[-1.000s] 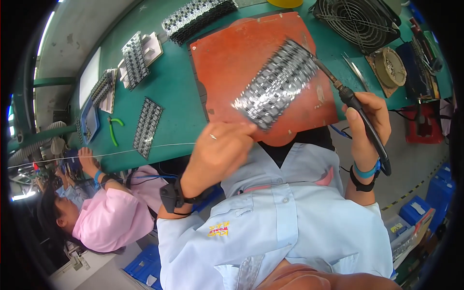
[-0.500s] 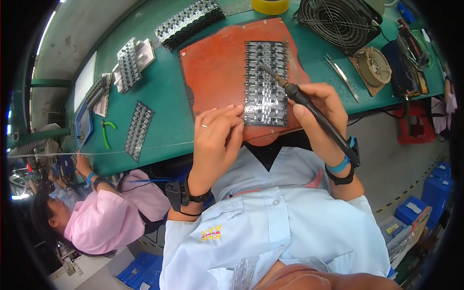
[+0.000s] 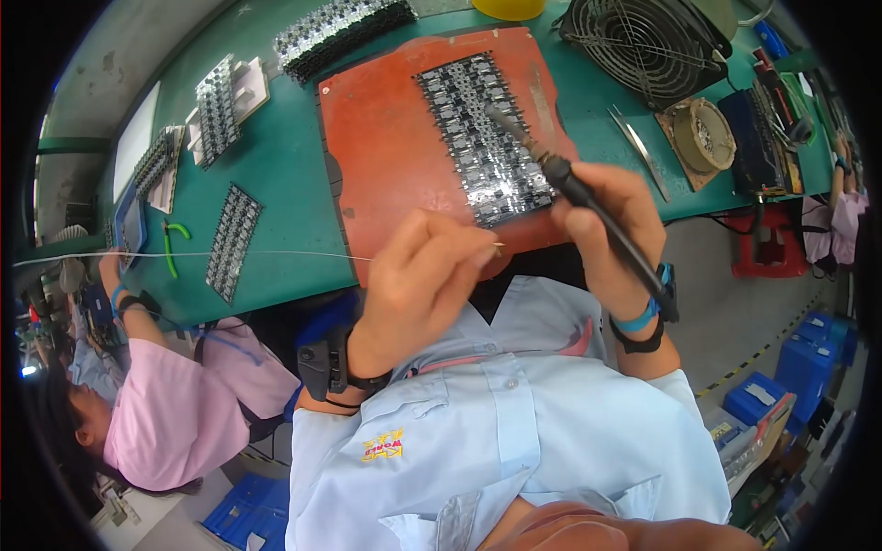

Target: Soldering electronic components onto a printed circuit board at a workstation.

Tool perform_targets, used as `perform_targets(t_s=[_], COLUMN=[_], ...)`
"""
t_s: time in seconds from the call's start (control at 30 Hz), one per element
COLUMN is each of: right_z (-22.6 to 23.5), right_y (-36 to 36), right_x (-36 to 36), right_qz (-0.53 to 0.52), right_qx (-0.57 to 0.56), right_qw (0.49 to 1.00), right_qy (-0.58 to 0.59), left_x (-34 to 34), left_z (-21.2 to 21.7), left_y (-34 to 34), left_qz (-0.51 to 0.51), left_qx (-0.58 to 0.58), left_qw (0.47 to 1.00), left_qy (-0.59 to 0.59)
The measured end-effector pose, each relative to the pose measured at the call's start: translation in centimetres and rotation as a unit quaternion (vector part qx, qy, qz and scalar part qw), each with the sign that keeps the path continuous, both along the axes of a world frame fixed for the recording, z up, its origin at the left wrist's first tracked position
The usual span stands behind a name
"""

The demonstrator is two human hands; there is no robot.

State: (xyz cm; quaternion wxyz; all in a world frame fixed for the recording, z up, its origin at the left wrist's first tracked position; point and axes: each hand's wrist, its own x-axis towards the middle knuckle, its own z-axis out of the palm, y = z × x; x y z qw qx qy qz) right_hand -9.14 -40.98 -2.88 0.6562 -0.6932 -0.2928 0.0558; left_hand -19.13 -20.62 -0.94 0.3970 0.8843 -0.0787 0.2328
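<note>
Pinched between thumb and fingertips, my left hand (image 3: 418,298) holds a thin solder wire (image 3: 184,254) that runs off taut to the left across the bench (image 3: 276,174); its free end pokes out just past the fingers, near the lower edge of the board panel (image 3: 482,138). That grip is pressed together on the wire, close to its tip, which I judge keeps the end steady. My right hand (image 3: 606,220) is wrapped shut around the black handle of a soldering iron (image 3: 551,170), held like a pen, with the tip resting on the panel's middle rows. The low angle lets the tip reach in while the hand stays off the parts.

The panel of small components lies on an orange-red mat (image 3: 395,138), tilted so its long side runs toward me, which brings the rows in line with the iron. More panels (image 3: 231,241) lie spread to the left on the green bench, beside green-handled cutters (image 3: 171,248). Tweezers (image 3: 641,151) and a round tip-cleaner pot (image 3: 703,136) sit to the right, near the iron hand, and a fan (image 3: 643,41) stands behind. Another person in pink (image 3: 175,404) works at lower left.
</note>
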Motion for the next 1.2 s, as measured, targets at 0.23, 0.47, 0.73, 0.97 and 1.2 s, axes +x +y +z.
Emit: perform_targets(t_s=[0.23,0.47,0.73,0.97,1.2], right_z=[0.3,-0.7,2.5,1.7,1.7], right_y=[-1.4,-3.1,-5.9,-6.1,-6.0], right_x=[-3.7,-4.1,-1.5,-2.9,-2.7], right_qz=[0.048,0.034,0.049,-0.011,0.006], right_qx=[-0.02,0.036,-0.1,-0.088,-0.106], right_qw=[0.999,0.997,0.975,0.986,0.983], right_qy=[-0.002,0.051,-0.193,-0.144,-0.152], left_x=[0.3,0.9,2.8,4.0,4.1], left_z=[-1.6,0.1,1.0,0.5,0.7], left_y=[-3.1,0.5,2.8,2.5,2.4], left_qz=[-0.112,-0.183,-0.066,-0.09,-0.094], left_qx=[-0.111,0.052,0.112,0.125,0.115], left_qw=[0.987,0.982,0.992,0.988,0.989], left_qy=[0.0,0.008,-0.006,-0.015,-0.013])
